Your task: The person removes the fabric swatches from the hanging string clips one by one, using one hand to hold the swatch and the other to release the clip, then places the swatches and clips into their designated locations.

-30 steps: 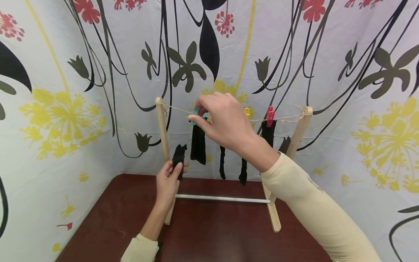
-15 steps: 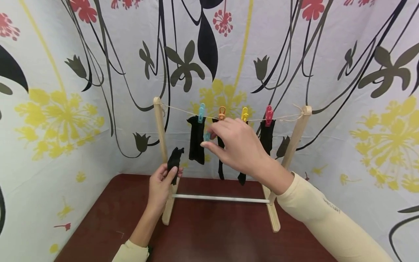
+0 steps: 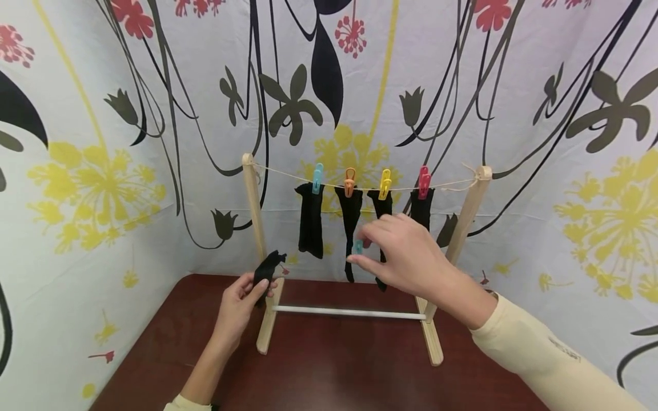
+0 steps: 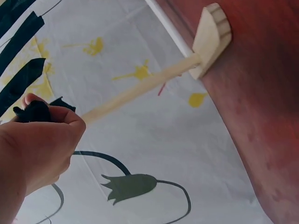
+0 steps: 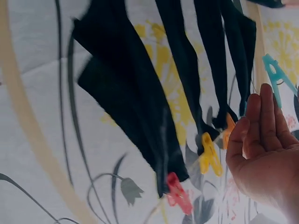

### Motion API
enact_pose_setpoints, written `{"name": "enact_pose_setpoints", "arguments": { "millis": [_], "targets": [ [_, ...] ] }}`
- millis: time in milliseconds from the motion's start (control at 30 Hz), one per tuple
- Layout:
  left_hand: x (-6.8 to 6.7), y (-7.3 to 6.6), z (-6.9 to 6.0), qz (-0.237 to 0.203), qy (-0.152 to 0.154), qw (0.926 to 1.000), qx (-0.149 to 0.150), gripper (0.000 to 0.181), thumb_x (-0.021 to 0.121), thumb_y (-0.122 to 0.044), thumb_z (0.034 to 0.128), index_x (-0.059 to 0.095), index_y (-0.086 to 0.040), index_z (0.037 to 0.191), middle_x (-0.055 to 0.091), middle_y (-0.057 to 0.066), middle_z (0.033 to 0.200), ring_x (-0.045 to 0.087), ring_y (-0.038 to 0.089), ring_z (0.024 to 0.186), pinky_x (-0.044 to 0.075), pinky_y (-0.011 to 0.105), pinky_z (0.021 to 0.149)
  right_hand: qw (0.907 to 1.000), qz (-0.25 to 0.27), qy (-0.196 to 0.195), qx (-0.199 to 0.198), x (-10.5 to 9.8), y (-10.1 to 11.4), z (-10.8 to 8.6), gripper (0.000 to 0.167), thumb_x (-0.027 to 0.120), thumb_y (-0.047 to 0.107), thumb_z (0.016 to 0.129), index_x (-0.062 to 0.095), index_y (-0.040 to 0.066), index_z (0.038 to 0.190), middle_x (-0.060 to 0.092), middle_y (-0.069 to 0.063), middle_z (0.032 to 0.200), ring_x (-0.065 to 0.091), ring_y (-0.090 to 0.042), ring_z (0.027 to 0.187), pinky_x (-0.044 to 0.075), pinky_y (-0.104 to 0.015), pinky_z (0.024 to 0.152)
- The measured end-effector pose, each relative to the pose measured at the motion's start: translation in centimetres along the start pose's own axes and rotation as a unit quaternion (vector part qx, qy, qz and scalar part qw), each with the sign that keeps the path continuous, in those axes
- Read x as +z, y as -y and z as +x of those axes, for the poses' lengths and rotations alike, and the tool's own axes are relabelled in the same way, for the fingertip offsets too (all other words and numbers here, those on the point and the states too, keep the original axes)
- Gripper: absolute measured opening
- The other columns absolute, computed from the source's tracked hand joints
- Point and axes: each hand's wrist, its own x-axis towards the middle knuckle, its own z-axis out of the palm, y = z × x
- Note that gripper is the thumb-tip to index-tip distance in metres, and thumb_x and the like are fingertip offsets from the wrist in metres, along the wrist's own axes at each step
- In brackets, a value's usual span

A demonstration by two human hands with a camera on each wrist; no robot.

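Clearly apart, hands (image 3: 236,302) (image 3: 401,251) gripping cloth (image 3: 267,268), clothespin (image 3: 358,247), gap between

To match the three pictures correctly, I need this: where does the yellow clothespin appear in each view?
Head: yellow clothespin slightly right of and above the centre.
Left wrist: not in it.
Right wrist: yellow clothespin right of centre, in the lower half.
Shared landmark: the hanging black cloths, visible in all three views.

Behind the left hand (image 3: 238,308) and right hand (image 3: 406,254) hangs a white curtain (image 3: 205,57). A grey tulip print (image 3: 412,108) sits above the right hand, a yellow blossom print (image 3: 96,191) left of the left hand. A red-brown desk (image 3: 334,365) spreads below both.
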Motion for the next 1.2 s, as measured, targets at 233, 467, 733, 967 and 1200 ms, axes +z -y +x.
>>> {"name": "enact_pose_setpoints", "arguments": {
  "millis": [233, 467, 733, 967, 1200],
  "targets": [
    [-1.3, 0.4, -1.3, 0.026, 0.032, 0.999, -0.019, 0.033, 0.068, -0.032, 0.1054, 0.067, -0.004, 0.122, 0.081, 0.008, 0.109, 0.076, 0.016, 0.096, 0.06, 0.03, 0.089, 0.9999, -0.003, 0.01, -0.003, 1.6, -1.1, -3.2, 0.03, 0.089, 0.043, 0.085, 0.076, 0.018, 0.096, 0.074, 0.005, 0.086, 0.067, -0.013, 0.08, 0.054, -0.036, 0.077],
    [-2.6, 0.8, -2.4, 0.043, 0.043, 0.9972, -0.042, 0.034, 0.068, -0.034, 0.105, 0.068, -0.003, 0.121, 0.08, 0.005, 0.106, 0.075, 0.022, 0.098, 0.059, 0.029, 0.088, 0.9997, 0.004, 0.015, 0.016, 2.4, -1.7, -5.2, 0.029, 0.086, 0.045, 0.087, 0.076, 0.02, 0.097, 0.072, 0.007, 0.085, 0.064, -0.012, 0.078, 0.05, -0.033, 0.071],
    [-3.6, 1.8, -3.2, 0.034, 0.03, 0.9932, -0.107, 0.039, 0.068, -0.036, 0.1044, 0.065, -0.004, 0.127, 0.08, 0.015, 0.113, 0.076, 0.022, 0.102, 0.057, 0.027, 0.09, 0.9986, 0.002, 0.031, 0.043, 2.1, -2.2, -7.0, 0.028, 0.086, 0.045, 0.087, 0.075, 0.021, 0.098, 0.072, 0.009, 0.087, 0.063, -0.009, 0.079, 0.051, -0.033, 0.072],
    [-4.3, 2.6, -3.7, 0.04, 0.018, 0.9918, -0.12, 0.034, 0.069, -0.03, 0.1041, 0.066, -0.004, 0.125, 0.08, 0.016, 0.114, 0.076, 0.022, 0.1, 0.058, 0.027, 0.09, 0.9986, -0.002, 0.045, 0.029, 2.6, -2.5, -8.7, 0.032, 0.088, 0.048, 0.083, 0.075, 0.022, 0.097, 0.073, 0.011, 0.086, 0.065, -0.007, 0.08, 0.057, -0.035, 0.077],
    [-4.6, 3.5, -4.0, 0.081, -0.018, 0.9846, -0.154, 0.026, 0.067, -0.023, 0.1055, 0.067, -0.003, 0.122, 0.082, 0.008, 0.105, 0.078, 0.021, 0.093, 0.061, 0.029, 0.077, 0.9965, 0.002, 0.072, 0.042, 3.3, -2.8, -10.7, 0.031, 0.093, 0.046, 0.077, 0.075, 0.027, 0.094, 0.068, 0.02, 0.081, 0.06, 0.0, 0.074, 0.054, -0.03, 0.071]
  ]
}}
